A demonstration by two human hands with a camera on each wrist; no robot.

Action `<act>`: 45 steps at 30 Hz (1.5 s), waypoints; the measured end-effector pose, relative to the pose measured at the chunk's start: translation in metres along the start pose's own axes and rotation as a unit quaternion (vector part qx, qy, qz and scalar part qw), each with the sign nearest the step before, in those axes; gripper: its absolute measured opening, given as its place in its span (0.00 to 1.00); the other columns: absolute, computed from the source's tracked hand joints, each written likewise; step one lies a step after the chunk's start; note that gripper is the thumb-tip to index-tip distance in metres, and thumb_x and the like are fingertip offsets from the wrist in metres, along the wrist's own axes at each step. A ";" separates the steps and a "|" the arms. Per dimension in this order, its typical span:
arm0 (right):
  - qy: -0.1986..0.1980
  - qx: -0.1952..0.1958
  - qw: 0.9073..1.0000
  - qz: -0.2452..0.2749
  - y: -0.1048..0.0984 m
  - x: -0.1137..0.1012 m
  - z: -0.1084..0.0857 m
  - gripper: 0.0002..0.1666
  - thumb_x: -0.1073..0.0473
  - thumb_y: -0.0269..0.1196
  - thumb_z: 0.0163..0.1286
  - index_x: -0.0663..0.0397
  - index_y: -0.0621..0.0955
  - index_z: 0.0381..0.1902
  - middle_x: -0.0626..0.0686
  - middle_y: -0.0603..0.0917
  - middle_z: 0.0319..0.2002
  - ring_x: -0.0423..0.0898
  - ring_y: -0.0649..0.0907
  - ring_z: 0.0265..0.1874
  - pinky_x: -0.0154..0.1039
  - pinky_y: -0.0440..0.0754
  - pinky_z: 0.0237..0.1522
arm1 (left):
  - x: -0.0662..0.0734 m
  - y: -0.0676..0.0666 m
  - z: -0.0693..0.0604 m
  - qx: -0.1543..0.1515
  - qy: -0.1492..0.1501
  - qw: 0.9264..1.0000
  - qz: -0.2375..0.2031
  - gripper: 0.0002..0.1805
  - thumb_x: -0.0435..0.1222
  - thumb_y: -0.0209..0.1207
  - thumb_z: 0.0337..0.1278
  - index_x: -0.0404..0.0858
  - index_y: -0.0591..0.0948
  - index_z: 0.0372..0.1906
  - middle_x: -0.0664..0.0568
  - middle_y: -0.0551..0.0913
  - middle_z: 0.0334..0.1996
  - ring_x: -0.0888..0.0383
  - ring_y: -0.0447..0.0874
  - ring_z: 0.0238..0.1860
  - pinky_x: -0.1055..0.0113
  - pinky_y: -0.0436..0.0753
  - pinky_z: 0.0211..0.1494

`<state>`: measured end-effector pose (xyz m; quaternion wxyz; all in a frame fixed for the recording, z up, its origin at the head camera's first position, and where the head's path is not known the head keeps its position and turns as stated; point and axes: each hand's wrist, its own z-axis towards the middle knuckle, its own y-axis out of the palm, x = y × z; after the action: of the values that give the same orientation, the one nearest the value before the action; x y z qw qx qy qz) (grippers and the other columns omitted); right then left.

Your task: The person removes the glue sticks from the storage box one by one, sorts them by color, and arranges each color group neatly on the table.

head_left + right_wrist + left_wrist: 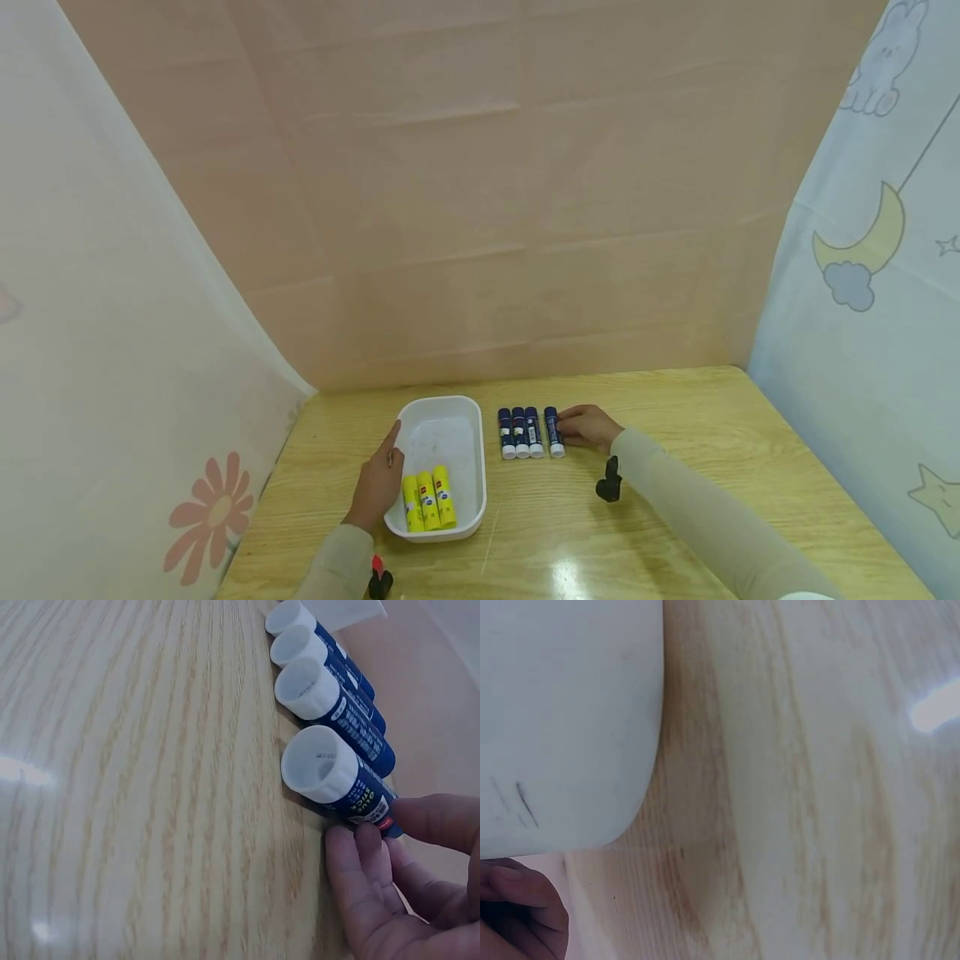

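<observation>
My left hand (378,483) holds the left side of a white plastic tray (480,483); in the left wrist view, curled fingers (532,900) show beside the tray's outer wall (570,735). Inside the tray, three yellow glue sticks (428,500) lie side by side near its front end. To the right, my right hand (592,427) pinches a dark blue glue stick (553,432) with a white end, its thumb above and fingertips at the side. This stick lies on the table, a small gap right of three similar blue glue sticks (521,433) in a row.
The wooden table (660,500) reaches back to a hanging beige cloth (487,208). Pale printed cloths stand at the left (150,292) and right (862,333). The tray sits left of the blue glue sticks, with bare tabletop between them.
</observation>
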<state>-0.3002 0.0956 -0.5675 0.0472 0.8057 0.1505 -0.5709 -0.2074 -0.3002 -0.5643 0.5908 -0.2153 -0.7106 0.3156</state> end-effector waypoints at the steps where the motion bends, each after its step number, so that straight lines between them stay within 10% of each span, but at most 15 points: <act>1: 0.000 -0.002 1.000 0.005 0.000 0.000 0.000 0.25 0.68 0.57 0.70 0.77 0.69 0.61 0.70 0.75 0.56 0.57 0.81 0.50 0.47 0.80 0.49 | 0.000 0.000 0.000 0.000 0.000 1.000 0.000 0.30 0.45 0.41 0.75 0.56 0.53 0.78 0.39 0.67 0.69 0.52 0.77 0.43 0.43 0.74 0.57; 35: 0.006 -0.054 0.998 0.046 -0.007 -0.014 -0.002 0.28 0.62 0.49 0.77 0.67 0.62 0.70 0.64 0.75 0.61 0.56 0.79 0.56 0.52 0.72 0.60 | 0.002 0.002 0.004 0.001 -0.016 1.000 0.000 0.30 0.47 0.40 0.75 0.58 0.51 0.78 0.42 0.63 0.71 0.43 0.71 0.63 0.43 0.68 0.62; 45: -0.041 -0.119 0.991 0.045 0.022 -0.053 -0.008 0.27 0.63 0.45 0.79 0.68 0.60 0.71 0.70 0.67 0.66 0.64 0.69 0.64 0.57 0.62 0.66 | 0.006 0.004 0.013 0.005 -0.005 1.000 0.012 0.30 0.47 0.40 0.75 0.56 0.52 0.78 0.41 0.65 0.70 0.52 0.78 0.43 0.47 0.77 0.55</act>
<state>-0.3023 0.0665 -0.5170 0.1742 0.7760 0.1788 -0.5792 -0.2219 -0.2953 -0.5644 0.5842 -0.2196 -0.7094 0.3275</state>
